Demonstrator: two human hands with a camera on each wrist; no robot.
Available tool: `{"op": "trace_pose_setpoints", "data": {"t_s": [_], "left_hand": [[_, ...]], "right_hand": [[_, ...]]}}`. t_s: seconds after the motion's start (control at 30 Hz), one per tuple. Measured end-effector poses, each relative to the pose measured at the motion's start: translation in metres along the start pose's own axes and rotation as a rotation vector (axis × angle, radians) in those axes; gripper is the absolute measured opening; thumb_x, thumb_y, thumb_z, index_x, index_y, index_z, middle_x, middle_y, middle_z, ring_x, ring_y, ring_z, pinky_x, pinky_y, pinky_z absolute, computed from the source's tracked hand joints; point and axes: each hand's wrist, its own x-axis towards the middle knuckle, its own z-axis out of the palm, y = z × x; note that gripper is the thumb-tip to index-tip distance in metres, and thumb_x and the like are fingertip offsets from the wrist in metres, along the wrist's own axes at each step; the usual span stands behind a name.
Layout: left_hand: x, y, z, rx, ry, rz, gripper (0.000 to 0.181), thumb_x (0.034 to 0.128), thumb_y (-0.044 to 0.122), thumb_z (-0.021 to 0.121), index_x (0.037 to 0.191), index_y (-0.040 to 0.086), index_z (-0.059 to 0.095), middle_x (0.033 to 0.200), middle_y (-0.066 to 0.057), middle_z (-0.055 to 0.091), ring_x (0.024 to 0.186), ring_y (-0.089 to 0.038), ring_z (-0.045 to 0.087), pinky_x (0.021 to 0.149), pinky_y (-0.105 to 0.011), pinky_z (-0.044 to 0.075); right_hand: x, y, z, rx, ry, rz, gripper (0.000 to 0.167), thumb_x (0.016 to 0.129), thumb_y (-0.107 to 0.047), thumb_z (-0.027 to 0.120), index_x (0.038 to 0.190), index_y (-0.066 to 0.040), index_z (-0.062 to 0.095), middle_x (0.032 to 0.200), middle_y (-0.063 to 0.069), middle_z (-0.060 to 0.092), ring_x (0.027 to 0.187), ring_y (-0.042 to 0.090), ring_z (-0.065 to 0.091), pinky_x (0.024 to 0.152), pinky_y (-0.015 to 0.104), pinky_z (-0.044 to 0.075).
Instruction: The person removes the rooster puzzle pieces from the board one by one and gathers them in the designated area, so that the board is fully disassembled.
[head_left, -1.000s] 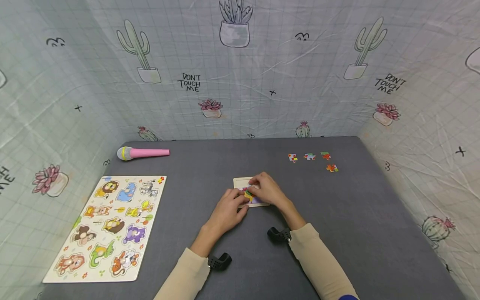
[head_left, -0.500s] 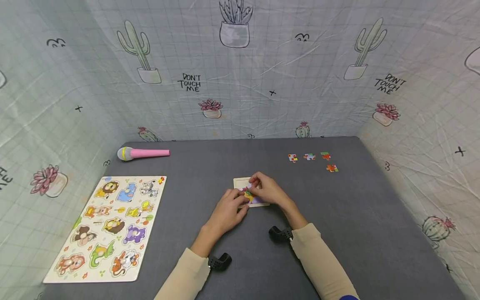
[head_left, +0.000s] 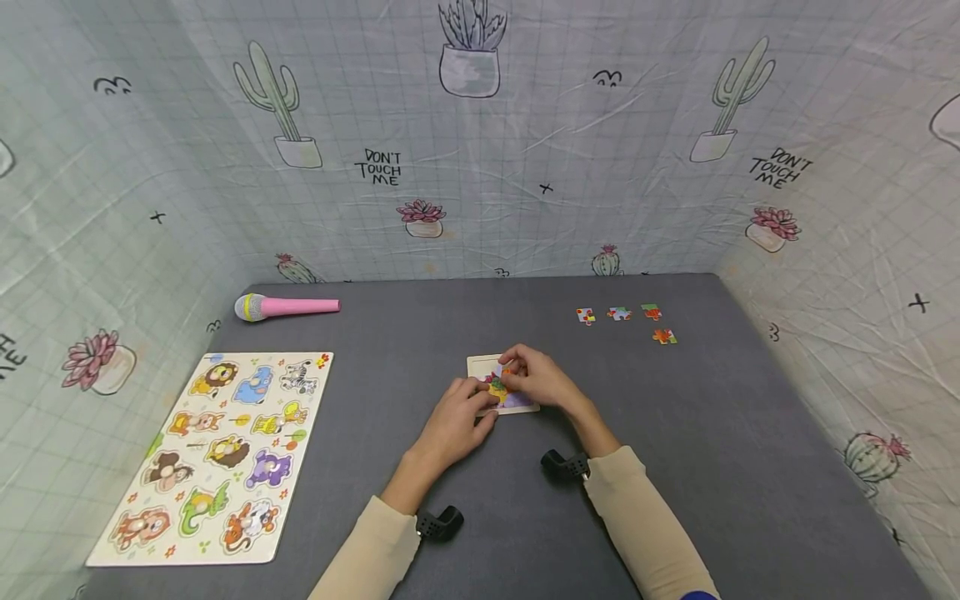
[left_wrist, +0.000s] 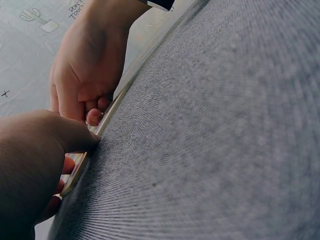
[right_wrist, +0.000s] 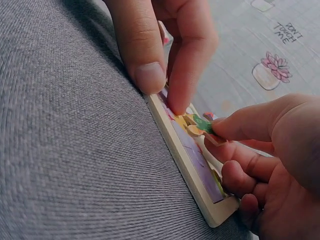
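A small jigsaw puzzle board with a pale wooden rim lies mid-table, its picture coloured purple, yellow and green. My left hand holds it at the left, the thumb against the near edge and fingers over the picture. In the right wrist view, a left fingertip touches the pieces. My right hand pinches a green and orange puzzle piece between thumb and index finger. That piece sits tilted over the board, partly above the pieces in it. Both hands hide part of the picture.
Several loose puzzle pieces lie at the back right of the grey table. To the left is a large animal peg board, and behind it a pink toy microphone. Patterned cloth hangs around the back and sides.
My right hand has shifted slightly to the right and turned a little, with more orange showing under its fingers. The left hand and the board have stayed put.
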Motion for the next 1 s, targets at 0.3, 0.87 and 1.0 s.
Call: {"op": "trace_pose_setpoints", "data": {"t_s": [0.3, 0.87, 1.0], "left_hand": [[0.001, 0.001, -0.001, -0.001, 0.014, 0.005, 0.015, 0.0891, 0.017, 0.074, 0.103, 0.011, 0.076, 0.111, -0.006, 0.067, 0.1, -0.024, 0.058, 0.092, -0.038, 0.049], [-0.002, 0.0, 0.001, 0.02, 0.026, 0.014, 0.015, 0.0876, 0.017, 0.075, 0.101, 0.012, 0.075, 0.111, -0.005, 0.067, 0.102, -0.023, 0.059, 0.094, -0.038, 0.049], [-0.002, -0.001, 0.002, 0.033, 0.026, 0.013, 0.015, 0.088, 0.018, 0.074, 0.102, 0.013, 0.075, 0.111, -0.003, 0.066, 0.101, -0.022, 0.058, 0.093, -0.038, 0.049]], "right_hand": [[0.0, -0.001, -0.004, 0.056, 0.042, 0.025, 0.025, 0.095, -0.011, 0.067, 0.118, -0.002, 0.063, 0.093, 0.011, 0.067, 0.071, 0.012, 0.056, 0.063, 0.024, 0.046], [-0.005, 0.011, -0.023, 0.204, 0.138, 0.059, 0.029, 0.099, -0.009, 0.062, 0.126, 0.002, 0.061, 0.094, 0.02, 0.067, 0.072, 0.02, 0.069, 0.069, 0.034, 0.06], [-0.007, 0.015, -0.029, 0.264, 0.178, 0.091, 0.03, 0.099, -0.009, 0.061, 0.128, 0.001, 0.059, 0.097, 0.019, 0.064, 0.07, 0.019, 0.072, 0.066, 0.036, 0.061]]}}
